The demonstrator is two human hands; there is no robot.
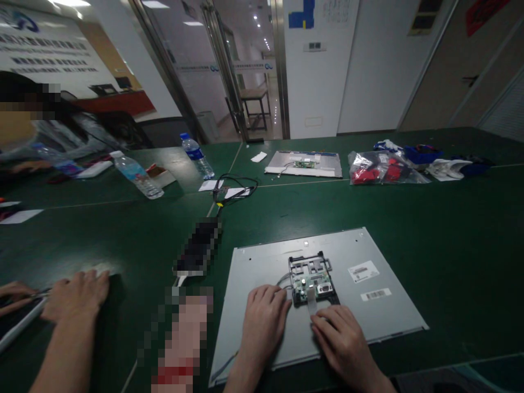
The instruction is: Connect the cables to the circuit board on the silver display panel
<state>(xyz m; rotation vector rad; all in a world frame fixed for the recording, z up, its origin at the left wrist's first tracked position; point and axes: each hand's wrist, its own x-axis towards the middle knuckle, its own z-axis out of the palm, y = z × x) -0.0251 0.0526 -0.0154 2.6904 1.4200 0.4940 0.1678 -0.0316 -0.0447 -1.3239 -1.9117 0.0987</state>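
A grey metal display panel point(262, 267) lies back-up on the green table point(450, 229). A small green circuit board point(313, 285) in a black bracket sits near its middle, with a pale flat ribbon cable point(311, 303) running towards me. My left hand point(264, 322) rests palm down on the panel, fingers spread, fingertips touching the board's left edge. My right hand point(341, 341) lies just below the board, fingers curled down over the ribbon cable's near end; what they pinch is hidden.
Another person's hands point(73, 295) rest on the table at left. Water bottles point(137, 174) and a black cable point(235, 191) lie beyond. A second panel point(305, 164) and plastic bags of parts point(385, 168) sit at the far side.
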